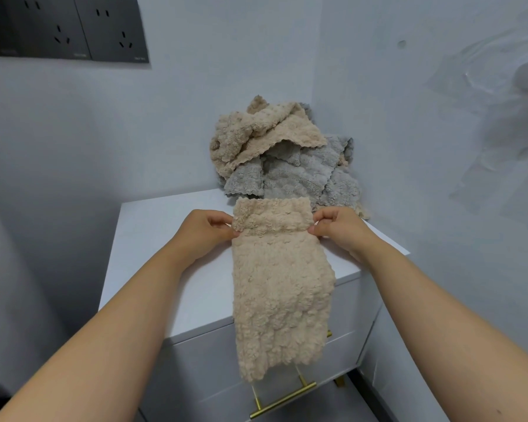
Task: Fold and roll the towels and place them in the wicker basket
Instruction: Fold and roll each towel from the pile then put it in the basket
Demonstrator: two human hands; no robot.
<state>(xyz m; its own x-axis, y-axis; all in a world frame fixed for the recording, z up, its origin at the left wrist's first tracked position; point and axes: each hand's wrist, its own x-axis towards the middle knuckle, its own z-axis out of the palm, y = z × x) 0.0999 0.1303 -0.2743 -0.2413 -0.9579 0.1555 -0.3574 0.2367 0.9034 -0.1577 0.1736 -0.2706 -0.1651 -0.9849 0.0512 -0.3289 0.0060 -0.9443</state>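
A folded beige fluffy towel (279, 287) lies lengthwise on the white cabinet top (165, 239), its near end hanging over the front edge. Its far end is turned over into a short roll (272, 217). My left hand (205, 228) pinches the roll's left end and my right hand (337, 228) pinches its right end. A heap of unfolded beige and grey towels (284, 153) sits in the back corner, right behind the roll. No wicker basket is in view.
The cabinet stands in a wall corner, with walls close behind and to the right. Below the top are drawers with a brass bar handle (282, 400). Dark wall sockets (64, 28) sit high on the left wall.
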